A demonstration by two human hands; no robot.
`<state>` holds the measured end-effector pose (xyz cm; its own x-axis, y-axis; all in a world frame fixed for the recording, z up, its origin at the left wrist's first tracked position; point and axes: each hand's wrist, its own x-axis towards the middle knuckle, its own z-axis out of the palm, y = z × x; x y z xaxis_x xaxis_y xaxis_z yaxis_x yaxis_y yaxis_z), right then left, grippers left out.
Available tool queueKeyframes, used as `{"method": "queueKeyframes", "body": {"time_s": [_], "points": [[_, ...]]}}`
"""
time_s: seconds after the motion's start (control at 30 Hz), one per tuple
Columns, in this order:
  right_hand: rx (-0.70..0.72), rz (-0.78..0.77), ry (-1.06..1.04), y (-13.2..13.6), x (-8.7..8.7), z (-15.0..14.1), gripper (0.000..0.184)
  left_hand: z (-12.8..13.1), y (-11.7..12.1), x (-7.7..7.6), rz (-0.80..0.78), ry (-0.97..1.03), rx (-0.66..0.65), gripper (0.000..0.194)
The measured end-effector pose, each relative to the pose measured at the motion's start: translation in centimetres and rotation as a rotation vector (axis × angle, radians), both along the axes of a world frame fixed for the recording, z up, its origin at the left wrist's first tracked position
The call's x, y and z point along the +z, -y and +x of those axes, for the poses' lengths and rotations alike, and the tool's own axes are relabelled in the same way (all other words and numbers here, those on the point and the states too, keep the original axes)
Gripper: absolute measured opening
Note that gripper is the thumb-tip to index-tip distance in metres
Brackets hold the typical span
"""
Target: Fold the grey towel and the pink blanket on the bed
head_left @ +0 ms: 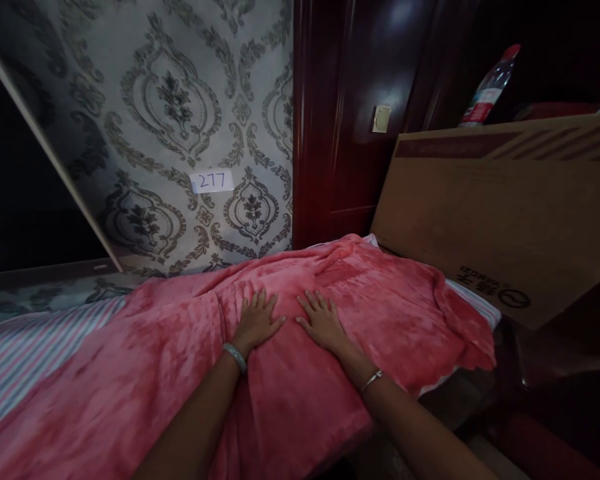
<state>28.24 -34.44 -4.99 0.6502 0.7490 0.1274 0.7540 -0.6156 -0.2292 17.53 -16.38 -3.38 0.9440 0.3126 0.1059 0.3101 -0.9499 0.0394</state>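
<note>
A pink plush blanket (180, 347) spreads across a bed, with soft folds and creases running through it. My left hand (258, 319) lies flat on its middle, fingers apart, with a pale green bangle at the wrist. Just to the right, my right hand (322, 320) also rests palm down on the blanket, fingers spread, a thin silver bracelet on that wrist. Neither hand grips the cloth. Under the blanket, a striped sheet (40, 353) shows at the left and at the far right corner.
A large cardboard box (500, 200) leans at the right, with a plastic bottle (491, 90) behind its top edge. Patterned wallpaper bears a paper label (213, 181) reading 277. A dark red door (350, 167) stands behind the bed; a dark screen (30, 180) is at left.
</note>
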Motion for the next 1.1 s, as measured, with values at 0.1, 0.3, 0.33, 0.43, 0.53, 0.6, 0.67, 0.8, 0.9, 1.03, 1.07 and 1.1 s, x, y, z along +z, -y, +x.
{"method": "queueKeyframes", "body": {"time_s": [0.1, 0.3, 0.33, 0.43, 0.53, 0.6, 0.67, 0.8, 0.9, 1.03, 1.07, 1.1], "points": [[-0.025, 0.015, -0.025, -1.3, 2.3, 1.0, 0.055, -0.1, 0.0, 0.0, -0.021, 0.026, -0.004, 0.073], [-0.035, 0.082, 0.06, -5.8, 4.4, 4.6, 0.057, -0.2, 0.0, 0.0, -0.041, 0.043, 0.009, 0.077], [-0.023, 0.056, 0.041, -6.2, 3.8, 5.2, 0.058, -0.2, 0.0, 0.0, -0.052, 0.033, 0.018, 0.078], [-0.016, -0.008, -0.035, -6.7, 1.6, 6.5, 0.06, -0.2, 0.1, 0.1, -0.088, -0.003, 0.023, 0.08], [-0.028, -0.017, -0.053, -6.7, 0.3, 7.2, 0.06, -0.1, 0.1, 0.2, -0.104, -0.019, 0.022, 0.083], [-0.028, -0.022, -0.052, -6.6, 0.3, 7.3, 0.06, 0.0, 0.0, 0.3, -0.106, -0.029, 0.028, 0.084], [-0.027, -0.03, -0.052, -6.6, 0.5, 7.3, 0.06, 0.1, 0.0, 0.3, -0.102, -0.034, 0.03, 0.084], [-0.029, -0.04, -0.03, -6.6, 0.8, 7.1, 0.059, 0.1, -0.2, 0.3, -0.096, -0.001, 0.04, 0.08], [-0.022, -0.046, -0.006, -6.6, 0.6, 7.1, 0.059, 0.2, -0.6, 0.3, -0.079, 0.035, 0.127, 0.076], [-0.019, -0.035, -0.011, -6.6, 0.3, 7.2, 0.059, 0.3, -1.5, 0.3, -0.107, 0.001, 0.268, 0.08], [-0.021, -0.032, -0.008, -6.6, 0.2, 7.2, 0.059, 0.4, -1.8, 0.3, -0.117, -0.008, 0.295, 0.081], [-0.022, -0.032, -0.002, -6.6, 0.1, 7.2, 0.059, 0.4, -2.0, 0.3, -0.12, -0.01, 0.32, 0.082]]}}
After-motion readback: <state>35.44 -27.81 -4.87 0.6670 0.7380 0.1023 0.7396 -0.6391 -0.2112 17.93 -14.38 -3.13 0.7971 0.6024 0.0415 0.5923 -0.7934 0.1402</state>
